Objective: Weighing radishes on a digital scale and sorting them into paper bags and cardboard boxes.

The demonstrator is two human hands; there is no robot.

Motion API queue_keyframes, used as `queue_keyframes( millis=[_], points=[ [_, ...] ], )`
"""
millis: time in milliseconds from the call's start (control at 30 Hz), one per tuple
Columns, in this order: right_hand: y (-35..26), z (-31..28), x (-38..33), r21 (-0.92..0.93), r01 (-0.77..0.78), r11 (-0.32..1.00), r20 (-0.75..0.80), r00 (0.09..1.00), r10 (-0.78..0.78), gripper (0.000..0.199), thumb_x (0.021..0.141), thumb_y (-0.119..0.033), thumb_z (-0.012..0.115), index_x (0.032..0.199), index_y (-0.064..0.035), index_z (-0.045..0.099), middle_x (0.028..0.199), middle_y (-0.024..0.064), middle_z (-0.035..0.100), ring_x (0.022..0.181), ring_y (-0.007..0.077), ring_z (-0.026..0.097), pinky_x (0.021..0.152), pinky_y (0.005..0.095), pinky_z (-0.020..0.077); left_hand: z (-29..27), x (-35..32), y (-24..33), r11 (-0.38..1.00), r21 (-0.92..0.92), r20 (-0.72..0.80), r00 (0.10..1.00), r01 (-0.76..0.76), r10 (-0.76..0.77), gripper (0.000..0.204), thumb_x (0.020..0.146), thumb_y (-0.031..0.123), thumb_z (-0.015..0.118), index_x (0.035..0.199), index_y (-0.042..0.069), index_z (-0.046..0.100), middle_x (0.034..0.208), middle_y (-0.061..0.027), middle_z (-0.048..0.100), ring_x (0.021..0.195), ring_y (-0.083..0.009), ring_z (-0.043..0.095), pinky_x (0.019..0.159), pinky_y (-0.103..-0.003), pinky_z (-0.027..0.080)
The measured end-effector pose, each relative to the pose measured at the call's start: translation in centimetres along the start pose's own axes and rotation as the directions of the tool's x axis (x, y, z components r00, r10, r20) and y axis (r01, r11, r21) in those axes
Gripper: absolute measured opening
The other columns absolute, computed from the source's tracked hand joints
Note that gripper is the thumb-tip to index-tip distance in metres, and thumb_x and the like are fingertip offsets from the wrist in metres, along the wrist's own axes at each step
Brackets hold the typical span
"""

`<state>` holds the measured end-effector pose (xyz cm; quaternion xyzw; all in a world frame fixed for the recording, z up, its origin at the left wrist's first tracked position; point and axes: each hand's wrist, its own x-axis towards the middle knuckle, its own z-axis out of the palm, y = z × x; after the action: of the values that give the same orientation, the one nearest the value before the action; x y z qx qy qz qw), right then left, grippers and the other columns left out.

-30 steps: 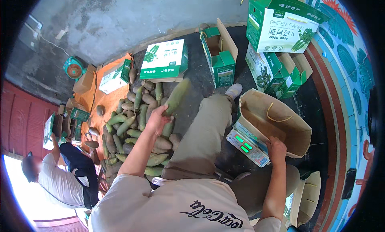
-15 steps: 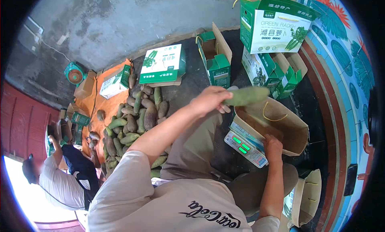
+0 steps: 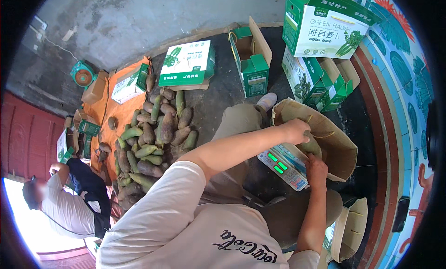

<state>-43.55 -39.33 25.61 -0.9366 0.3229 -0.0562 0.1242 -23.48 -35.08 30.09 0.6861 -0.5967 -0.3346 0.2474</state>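
My left hand (image 3: pixel 296 131) is closed around one end of a green radish (image 3: pixel 312 147), which is inside the opening of a cardboard box (image 3: pixel 342 169). At the box's near wall, my right hand (image 3: pixel 316 170) grips the cardboard edge, close to the radish's lower end. Part of the radish is hidden by my fingers. Under the box sits a digital scale (image 3: pixel 292 178) with lit green displays. A yellow cord handle hangs inside the box.
Many radishes lie in a pile (image 3: pixel 148 150) to the left. A closed green-and-white carton (image 3: pixel 188 64) and an open carton (image 3: pixel 254 78) stand beyond. More cartons (image 3: pixel 325 32) are stacked far right; another open box (image 3: pixel 350 229) is near right. A co-worker (image 3: pixel 69 204) is at left.
My left hand has moved right and down, carrying the radish from above the box's far left corner into its opening. My right hand has stayed at the box's near edge.
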Motion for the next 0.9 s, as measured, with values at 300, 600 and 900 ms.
queue_keyframes(
  millis=[300,600,900],
  points=[
    [0.7,0.6,-0.4,0.010,0.067,0.998,-0.071,0.995,-0.066,0.011,0.075,-0.009,0.059,0.086,-0.0058,0.058,0.080,0.0144,0.061,0.077,0.0329,0.059,0.065,0.0420,0.0470,-8.8,-8.5,1.8,0.930,-0.278,-0.472,0.877,-0.242,0.087,0.027,0.086,0.012,0.057,0.112,0.003,0.056,0.101,-0.0074,0.061,0.088,-0.0118,0.057,0.079,-0.027,0.047],
    [-0.1,-0.1,-0.1,0.052,0.049,0.997,-0.117,0.992,-0.043,0.013,0.074,-0.007,0.061,0.086,-0.0038,0.058,0.083,0.0148,0.060,0.079,0.0336,0.059,0.067,0.0409,0.0467,-9.7,-22.4,-16.3,0.841,-0.386,-0.528,0.657,0.379,-0.539,0.025,0.087,0.013,0.054,0.108,0.001,0.057,0.099,-0.0086,0.063,0.091,-0.0140,0.058,0.079,-0.029,0.045],
    [-0.7,-0.4,0.2,0.043,0.076,0.996,-0.102,0.992,-0.071,0.015,0.073,-0.005,0.063,0.087,-0.0034,0.058,0.083,0.0153,0.060,0.078,0.0337,0.058,0.066,0.0409,0.0464,5.1,-34.3,-31.0,0.441,0.222,-0.070,0.466,0.869,-0.882,0.033,0.080,0.025,0.055,0.107,0.007,0.060,0.102,-0.0173,0.062,0.100,-0.0333,0.057,0.086,-0.041,0.045]
  ],
)
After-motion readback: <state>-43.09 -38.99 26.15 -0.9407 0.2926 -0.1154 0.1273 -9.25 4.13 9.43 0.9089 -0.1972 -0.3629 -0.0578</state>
